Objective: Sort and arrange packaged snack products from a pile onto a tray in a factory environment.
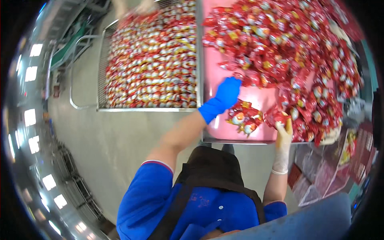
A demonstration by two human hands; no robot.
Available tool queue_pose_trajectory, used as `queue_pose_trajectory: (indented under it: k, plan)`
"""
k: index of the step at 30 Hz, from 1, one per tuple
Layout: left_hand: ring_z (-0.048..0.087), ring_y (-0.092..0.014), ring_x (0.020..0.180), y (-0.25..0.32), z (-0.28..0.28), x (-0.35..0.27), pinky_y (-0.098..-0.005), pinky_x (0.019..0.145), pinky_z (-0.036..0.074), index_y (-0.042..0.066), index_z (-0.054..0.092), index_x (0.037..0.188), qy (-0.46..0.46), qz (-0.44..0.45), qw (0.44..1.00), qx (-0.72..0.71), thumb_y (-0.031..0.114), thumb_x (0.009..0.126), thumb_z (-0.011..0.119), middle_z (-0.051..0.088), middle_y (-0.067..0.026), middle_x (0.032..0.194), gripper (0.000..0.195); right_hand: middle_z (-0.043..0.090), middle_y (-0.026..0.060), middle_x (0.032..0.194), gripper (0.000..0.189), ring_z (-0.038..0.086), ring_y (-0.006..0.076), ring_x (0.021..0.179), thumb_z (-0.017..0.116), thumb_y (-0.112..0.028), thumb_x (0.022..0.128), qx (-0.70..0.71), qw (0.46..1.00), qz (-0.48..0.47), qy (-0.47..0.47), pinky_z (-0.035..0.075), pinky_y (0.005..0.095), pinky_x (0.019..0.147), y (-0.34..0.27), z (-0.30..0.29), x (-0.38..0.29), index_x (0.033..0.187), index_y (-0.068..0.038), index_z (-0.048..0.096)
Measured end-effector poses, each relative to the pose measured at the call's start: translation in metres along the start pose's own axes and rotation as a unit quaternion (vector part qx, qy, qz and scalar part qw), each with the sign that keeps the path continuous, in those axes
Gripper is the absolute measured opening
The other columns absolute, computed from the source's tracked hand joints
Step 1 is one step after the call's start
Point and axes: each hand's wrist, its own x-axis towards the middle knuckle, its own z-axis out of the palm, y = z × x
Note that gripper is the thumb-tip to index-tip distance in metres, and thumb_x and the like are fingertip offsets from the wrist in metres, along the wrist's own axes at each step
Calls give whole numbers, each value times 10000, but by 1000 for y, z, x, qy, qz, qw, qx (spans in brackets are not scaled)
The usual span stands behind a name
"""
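Observation:
On a pink-topped table [222,126] lies a large heap of small items in red wrappers [267,39]. My left hand [228,91], in a blue glove, is at the heap's near left edge, its fingertips against a red wrapper; its grip is not clear. My right hand [284,129], in a whitish glove, pinches a red-wrapped item [277,117] at the lower right of the heap. Between my hands sits a small cluster of wrapped items [245,118]. Left of the table, a metal mesh tray [102,81] holds dense rows of similar wrapped items [153,69].
Another person's blurred hands [135,9] are over the tray's far left corner. A metal tube handle [72,75] juts from the tray's left side. Clear plastic bags and red packaging [324,177] lie at the lower right, beyond the table's edge.

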Motion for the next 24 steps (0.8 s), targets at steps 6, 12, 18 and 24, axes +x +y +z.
queue_pose_trajectory:
  k: [6, 12, 18, 24]
  plan:
    - [678, -251, 874, -6, -40, 11, -360, 770, 535, 14, 664, 1077, -33, -168, 946, -276, 158, 907, 670, 696, -117, 976, 224, 535, 147, 1324, 608, 504, 313, 1253, 698, -17, 764, -539, 793, -280, -48, 382, 452, 1047, -3, 39, -42, 1343, -92, 529]
    - [587, -82, 823, 28, -88, -45, -254, 748, 504, -11, 667, 1019, 71, -270, 864, -419, 102, 943, 654, 656, -12, 901, 137, 400, 184, 1474, 821, 396, 392, 1351, 765, -296, 787, -549, 801, -168, -170, 368, 496, 1072, -5, 38, -46, 1490, -113, 385]
    - [606, -121, 957, 63, -52, -84, -297, 863, 501, -7, 626, 1253, 115, -380, 836, -380, 149, 988, 599, 670, -44, 1077, 309, 689, 126, 900, 393, 672, 293, 797, 686, -404, 881, -687, 700, -147, 131, 551, 420, 691, -61, -10, 26, 1021, -38, 664]
    - [520, -355, 1207, 64, -47, -66, -435, 1040, 420, 75, 429, 1479, 151, -226, 943, -190, 16, 867, 665, 449, -230, 1400, 658, 709, 173, 777, 413, 719, 322, 755, 727, -438, 785, -788, 613, -40, 35, 579, 432, 695, -53, -30, 82, 844, -30, 721]
